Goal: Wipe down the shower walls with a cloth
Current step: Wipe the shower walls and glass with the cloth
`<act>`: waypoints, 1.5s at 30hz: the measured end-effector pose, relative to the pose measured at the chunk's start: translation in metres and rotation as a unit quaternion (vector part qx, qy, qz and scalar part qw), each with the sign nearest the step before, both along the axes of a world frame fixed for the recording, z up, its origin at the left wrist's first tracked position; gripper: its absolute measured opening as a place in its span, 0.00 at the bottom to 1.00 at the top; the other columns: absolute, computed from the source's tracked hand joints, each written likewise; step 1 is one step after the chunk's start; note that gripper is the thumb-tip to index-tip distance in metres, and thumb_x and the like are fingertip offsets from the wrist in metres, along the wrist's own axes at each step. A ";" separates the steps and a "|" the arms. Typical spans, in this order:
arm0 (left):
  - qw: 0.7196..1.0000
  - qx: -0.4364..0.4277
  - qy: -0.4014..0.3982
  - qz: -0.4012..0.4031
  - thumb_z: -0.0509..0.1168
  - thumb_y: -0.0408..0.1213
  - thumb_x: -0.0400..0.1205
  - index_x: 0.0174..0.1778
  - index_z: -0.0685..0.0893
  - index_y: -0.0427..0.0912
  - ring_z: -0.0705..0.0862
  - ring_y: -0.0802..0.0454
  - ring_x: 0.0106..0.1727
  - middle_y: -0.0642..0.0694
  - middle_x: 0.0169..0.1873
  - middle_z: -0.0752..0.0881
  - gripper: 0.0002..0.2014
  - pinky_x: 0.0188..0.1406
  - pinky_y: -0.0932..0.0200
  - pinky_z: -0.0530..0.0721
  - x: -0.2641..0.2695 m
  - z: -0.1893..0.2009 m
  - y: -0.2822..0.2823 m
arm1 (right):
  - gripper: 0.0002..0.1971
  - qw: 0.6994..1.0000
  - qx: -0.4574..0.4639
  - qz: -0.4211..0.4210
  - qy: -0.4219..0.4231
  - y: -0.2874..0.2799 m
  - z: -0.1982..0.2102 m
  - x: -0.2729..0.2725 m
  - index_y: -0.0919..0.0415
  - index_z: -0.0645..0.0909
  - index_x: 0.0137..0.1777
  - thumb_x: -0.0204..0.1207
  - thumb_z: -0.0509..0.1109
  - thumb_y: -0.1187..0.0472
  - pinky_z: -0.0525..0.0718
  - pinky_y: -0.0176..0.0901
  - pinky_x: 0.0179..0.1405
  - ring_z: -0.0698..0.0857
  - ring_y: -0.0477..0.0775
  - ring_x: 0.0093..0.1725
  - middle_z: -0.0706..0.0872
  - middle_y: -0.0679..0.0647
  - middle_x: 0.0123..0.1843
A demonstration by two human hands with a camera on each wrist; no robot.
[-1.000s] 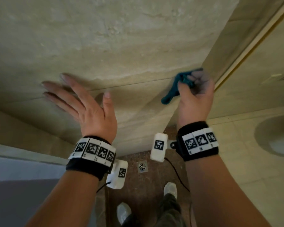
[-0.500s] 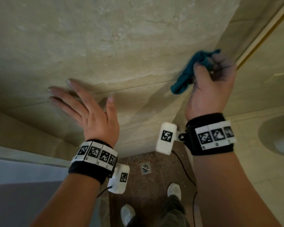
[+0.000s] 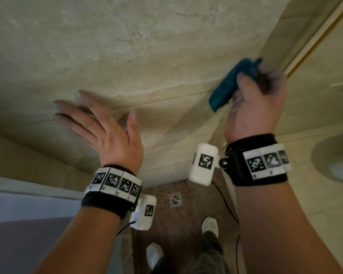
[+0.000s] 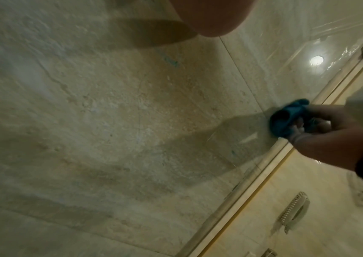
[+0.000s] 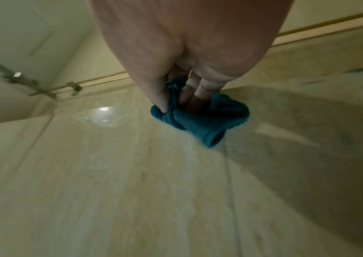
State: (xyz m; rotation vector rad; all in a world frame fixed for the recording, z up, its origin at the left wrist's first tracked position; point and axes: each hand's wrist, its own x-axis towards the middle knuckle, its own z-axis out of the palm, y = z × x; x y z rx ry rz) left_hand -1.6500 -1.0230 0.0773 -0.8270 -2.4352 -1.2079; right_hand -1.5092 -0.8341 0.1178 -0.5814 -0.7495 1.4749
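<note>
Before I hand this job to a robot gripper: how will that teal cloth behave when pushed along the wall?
The teal cloth looks soft and floppy, bunched in the right hand with a loose end hanging. It probably weighs little. On the glossy wall it likely slides easily.

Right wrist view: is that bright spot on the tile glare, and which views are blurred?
Right wrist view: yes, a round lamp reflection on the glossy tile left of the teal cloth; edges are soft. Left wrist view: the same kind of glare. Head view: the right hand is motion-blurred.
</note>
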 end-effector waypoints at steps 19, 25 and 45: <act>1.000 -0.011 0.001 -0.014 0.59 0.53 0.93 0.90 0.41 0.29 0.33 0.14 0.85 0.14 0.83 0.36 0.44 0.83 0.19 0.36 -0.002 0.000 -0.005 | 0.16 0.993 0.106 -0.011 -0.047 -0.008 0.023 -0.008 0.64 0.81 0.57 0.72 0.75 0.77 0.85 0.55 0.56 0.85 0.59 0.53 0.84 0.62 0.54; 1.000 -0.019 0.006 -0.011 0.61 0.52 0.92 0.90 0.43 0.29 0.35 0.14 0.85 0.14 0.84 0.37 0.44 0.86 0.23 0.35 -0.003 -0.003 -0.007 | 0.17 0.991 -0.063 0.016 -0.114 -0.017 -0.048 0.003 0.58 0.81 0.55 0.68 0.76 0.74 0.86 0.48 0.50 0.86 0.53 0.49 0.85 0.53 0.49; 0.998 -0.052 -0.013 0.018 0.58 0.49 0.93 0.92 0.41 0.40 0.37 0.36 0.92 0.34 0.91 0.39 0.40 0.88 0.28 0.41 0.002 -0.004 -0.037 | 0.14 0.751 0.373 0.180 -0.514 -0.047 -0.053 -0.004 0.50 0.89 0.63 0.80 0.72 0.62 0.85 0.41 0.63 0.87 0.42 0.61 0.89 0.39 0.60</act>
